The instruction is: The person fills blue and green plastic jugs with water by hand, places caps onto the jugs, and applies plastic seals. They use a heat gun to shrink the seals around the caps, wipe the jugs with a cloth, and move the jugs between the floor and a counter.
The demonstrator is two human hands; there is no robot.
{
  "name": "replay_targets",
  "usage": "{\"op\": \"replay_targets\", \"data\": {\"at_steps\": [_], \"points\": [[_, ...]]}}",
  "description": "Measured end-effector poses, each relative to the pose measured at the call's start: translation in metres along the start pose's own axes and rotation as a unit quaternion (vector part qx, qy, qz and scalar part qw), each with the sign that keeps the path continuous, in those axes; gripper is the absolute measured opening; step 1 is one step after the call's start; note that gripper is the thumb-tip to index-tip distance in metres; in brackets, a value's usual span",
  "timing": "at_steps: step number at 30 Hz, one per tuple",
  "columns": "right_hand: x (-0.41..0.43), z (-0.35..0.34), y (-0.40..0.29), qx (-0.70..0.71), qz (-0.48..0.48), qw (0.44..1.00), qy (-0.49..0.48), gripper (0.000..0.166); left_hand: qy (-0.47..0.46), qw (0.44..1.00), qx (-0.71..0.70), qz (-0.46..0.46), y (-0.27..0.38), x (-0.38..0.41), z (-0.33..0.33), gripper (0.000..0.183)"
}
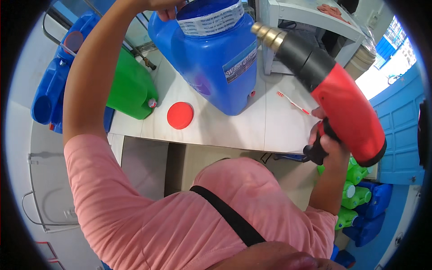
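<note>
A red and black heat gun (337, 91) with a stepped brass nozzle is gripped at its handle by my right hand (325, 135). Its nozzle points toward the neck of a blue plastic water jug (209, 64) standing on the tiled counter. Around the jug's neck runs a printed plastic seal band (212, 20). My left hand (165, 8) is at the jug's neck and handle side, partly cut off by the picture's top edge; its grip cannot be made out. A red screw cap (180, 115) lies on the counter left of the jug.
A green jug (131, 87) and several blue jugs (45, 94) stand at the left. A red and white toothbrush (293, 103) lies on the counter (249, 135) near the heat gun. Behind is a white shelf unit (314, 17). Green jugs (357, 197) are stacked low at the right.
</note>
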State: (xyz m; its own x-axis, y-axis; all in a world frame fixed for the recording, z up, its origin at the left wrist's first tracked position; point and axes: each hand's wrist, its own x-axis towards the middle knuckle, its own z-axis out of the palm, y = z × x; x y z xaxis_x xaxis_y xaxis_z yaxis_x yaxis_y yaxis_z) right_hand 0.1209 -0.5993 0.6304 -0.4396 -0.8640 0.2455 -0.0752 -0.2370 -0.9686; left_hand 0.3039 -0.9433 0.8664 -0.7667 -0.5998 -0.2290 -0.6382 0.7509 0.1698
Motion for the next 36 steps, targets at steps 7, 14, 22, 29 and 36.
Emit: {"op": "replay_targets", "data": {"at_steps": [7,14,22,29,36], "points": [[0.008,0.020,-0.005,-0.035,-0.037,0.998,0.020,0.068,0.090,0.974,-0.015,0.208,-0.011,0.035,0.024,0.070],[-0.003,0.008,0.008,-0.051,-0.016,0.999,0.001,0.069,0.185,0.965,0.149,0.114,-0.033,0.037,0.011,0.071],[0.003,0.012,-0.005,-0.026,-0.022,0.998,0.050,0.065,0.094,0.981,0.074,0.153,-0.029,0.023,0.015,0.067],[-0.004,0.014,-0.002,-0.045,-0.016,0.999,0.010,0.048,-0.013,0.998,0.002,-0.064,-0.021,-0.005,0.005,0.068],[0.095,0.001,-0.025,0.091,-0.092,0.987,0.095,0.046,0.066,0.971,0.001,0.231,0.011,0.013,0.014,0.069]]}}
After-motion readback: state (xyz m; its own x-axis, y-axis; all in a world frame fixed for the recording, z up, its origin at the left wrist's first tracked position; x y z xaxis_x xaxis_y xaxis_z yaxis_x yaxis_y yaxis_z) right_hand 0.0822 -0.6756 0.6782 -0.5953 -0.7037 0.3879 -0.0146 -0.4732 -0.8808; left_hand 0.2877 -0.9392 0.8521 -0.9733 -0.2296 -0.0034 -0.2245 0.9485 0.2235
